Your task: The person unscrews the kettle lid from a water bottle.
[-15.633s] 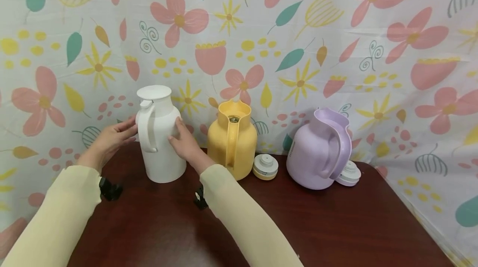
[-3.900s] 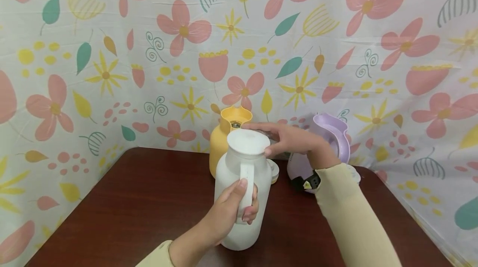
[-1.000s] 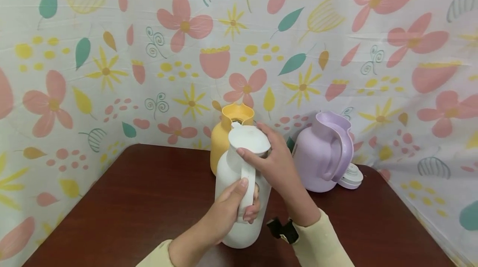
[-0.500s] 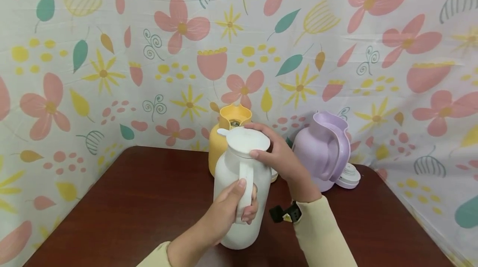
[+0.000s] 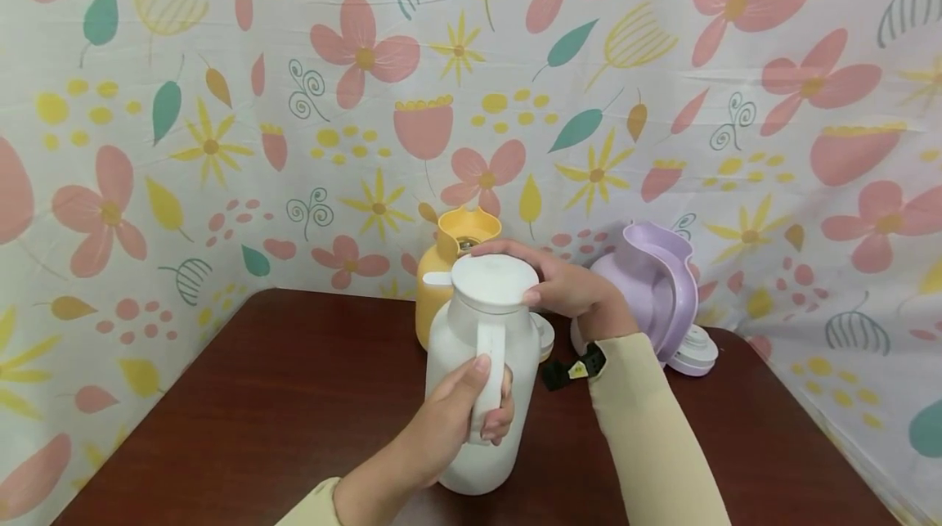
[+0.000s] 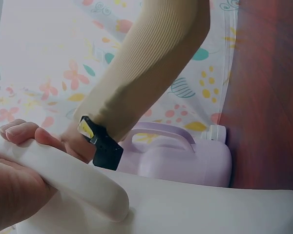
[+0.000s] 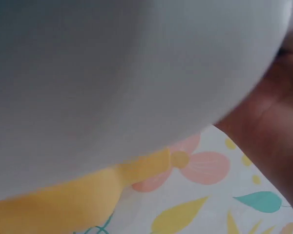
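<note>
A white thermos jug (image 5: 450, 354) stands upright on the table in the head view, its handle (image 5: 491, 346) facing me. My left hand (image 5: 445, 415) wraps its fingers around that handle, thumb on top. At the jug's mouth sits a round white lid (image 5: 495, 280) with a small tab sticking out left. My right hand (image 5: 574, 285) grips the lid's rim from the right, thumb in front and fingers behind. The left wrist view shows the handle (image 6: 73, 178) up close. In the right wrist view, the jug's pale body (image 7: 136, 83) covers much of the frame.
Behind the jug stands a yellow thermos jug (image 5: 432, 309) without its stopper. A white-topped stopper (image 5: 545, 336) lies beside it, partly hidden. A lilac jug (image 5: 648, 285) and its stopper (image 5: 694, 352) are at right. A floral cloth (image 5: 243, 182) hangs behind the dark table (image 5: 280, 395).
Earlier the white jug stood at the back left; it is now front centre. In the last second the right hand has turned the lid, its tab swinging from back left toward me. The left hand stays put.
</note>
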### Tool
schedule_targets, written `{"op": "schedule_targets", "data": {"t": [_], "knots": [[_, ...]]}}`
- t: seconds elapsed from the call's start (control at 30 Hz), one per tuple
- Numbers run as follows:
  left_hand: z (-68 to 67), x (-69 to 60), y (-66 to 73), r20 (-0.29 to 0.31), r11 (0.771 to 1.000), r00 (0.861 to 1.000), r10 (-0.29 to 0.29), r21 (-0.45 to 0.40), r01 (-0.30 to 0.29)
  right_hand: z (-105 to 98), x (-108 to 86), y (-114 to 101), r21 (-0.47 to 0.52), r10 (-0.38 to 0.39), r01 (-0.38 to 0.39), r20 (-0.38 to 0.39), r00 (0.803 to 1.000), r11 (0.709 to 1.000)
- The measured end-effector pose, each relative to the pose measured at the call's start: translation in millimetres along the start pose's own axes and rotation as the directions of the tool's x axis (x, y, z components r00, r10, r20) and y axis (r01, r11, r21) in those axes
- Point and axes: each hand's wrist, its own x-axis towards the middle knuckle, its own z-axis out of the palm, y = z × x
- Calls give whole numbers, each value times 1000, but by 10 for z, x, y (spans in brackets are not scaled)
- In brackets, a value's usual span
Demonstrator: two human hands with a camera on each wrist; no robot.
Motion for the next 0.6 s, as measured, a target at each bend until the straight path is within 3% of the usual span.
{"op": "schedule_targets", "data": {"t": [0.23, 0.5, 0.6], "knots": [[22, 9, 5, -2, 1000, 1000, -2, -5, 2, -68, 26, -41, 53, 28, -32, 82, 996, 998], [23, 3, 5, -8, 1000, 1000, -10, -2, 10, -80, -17, -57, 54, 66, -71, 82, 994, 996], [22, -2, -2, -22, 1000, 1000, -6, -2, 6, -61, -105, -97, 35, 82, -83, 17, 996, 996]]}}
